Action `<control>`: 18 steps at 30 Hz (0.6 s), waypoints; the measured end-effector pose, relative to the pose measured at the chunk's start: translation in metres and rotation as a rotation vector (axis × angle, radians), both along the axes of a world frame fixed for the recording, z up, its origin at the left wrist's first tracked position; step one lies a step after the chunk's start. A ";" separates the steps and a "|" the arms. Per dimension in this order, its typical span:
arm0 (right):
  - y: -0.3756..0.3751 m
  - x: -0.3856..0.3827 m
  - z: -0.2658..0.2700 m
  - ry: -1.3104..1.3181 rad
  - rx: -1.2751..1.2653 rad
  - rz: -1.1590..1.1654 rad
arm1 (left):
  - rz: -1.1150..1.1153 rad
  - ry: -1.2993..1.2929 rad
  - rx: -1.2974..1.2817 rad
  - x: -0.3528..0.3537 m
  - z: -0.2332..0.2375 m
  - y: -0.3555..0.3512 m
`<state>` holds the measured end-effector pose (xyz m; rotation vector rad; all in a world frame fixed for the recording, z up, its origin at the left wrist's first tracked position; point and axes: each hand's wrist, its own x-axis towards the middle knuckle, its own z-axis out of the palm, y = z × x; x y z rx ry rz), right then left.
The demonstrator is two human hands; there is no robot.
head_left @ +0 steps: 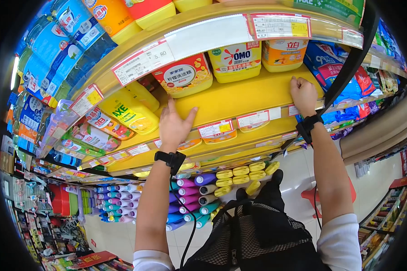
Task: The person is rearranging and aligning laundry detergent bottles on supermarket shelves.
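Note:
My left hand [175, 127] is over the yellow shelf [253, 97], its thumb and fingers apart. One fingertip is at the base of a yellow dish soap bottle with a red label [184, 76]. Left of that hand, a yellow AXE bottle [126, 110] leans on the shelf. My right hand [304, 95] rests on the shelf toward its right end, fingers curled in, with no object showing in them. Behind it stand an orange-labelled bottle [285, 53] and a yellow OMO bottle [235, 61]. Blue detergent bags [328, 63] are just to its right.
Price tags [216, 128] line the shelf edges. A higher shelf edge [190, 38] crosses above my hands. A black upright post [348, 74] stands at the right. Rows of colourful bottles [190, 198] are low down, and a red stool [319, 198] is by my legs.

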<state>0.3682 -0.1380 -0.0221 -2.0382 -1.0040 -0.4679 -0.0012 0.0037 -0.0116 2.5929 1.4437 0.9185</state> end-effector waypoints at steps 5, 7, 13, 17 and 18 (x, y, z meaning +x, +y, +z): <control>0.001 0.002 -0.002 0.013 -0.002 0.005 | 0.009 0.018 -0.017 0.000 0.001 -0.001; 0.001 0.003 -0.003 0.005 -0.002 0.001 | 0.012 0.023 -0.008 0.000 0.001 -0.001; 0.000 0.003 -0.003 -0.013 0.028 0.023 | -0.015 0.010 0.009 0.000 0.001 0.001; 0.001 0.003 -0.004 -0.011 0.024 0.016 | 0.003 0.015 -0.004 0.000 0.002 0.000; 0.001 0.003 -0.004 -0.008 0.015 0.009 | 0.013 0.020 -0.007 0.000 0.002 -0.001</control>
